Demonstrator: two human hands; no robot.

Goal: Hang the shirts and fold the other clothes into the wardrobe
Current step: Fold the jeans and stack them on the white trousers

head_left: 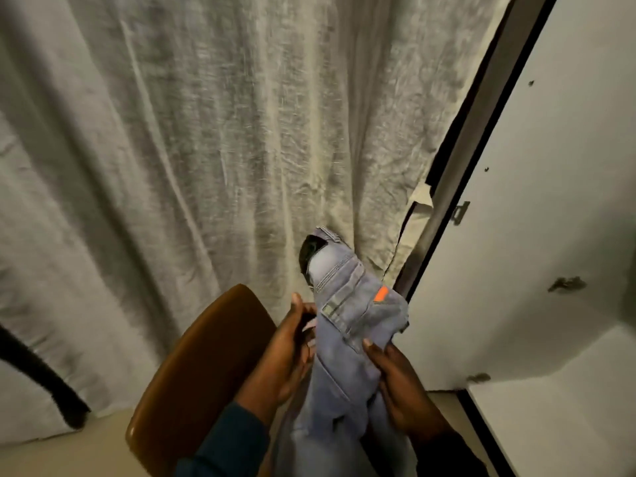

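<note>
While both hands rise together, their fingers (373,351) clutch the jeans (347,325) (pale blue).

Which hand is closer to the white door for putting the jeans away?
The right hand, probably. It grips the jeans on the side next to the white door. The left hand holds the other edge, over the brown chair, farther from the door.

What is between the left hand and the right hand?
In the head view, the jeans lie between them: the left hand holds one side, the right hand the other.
</note>
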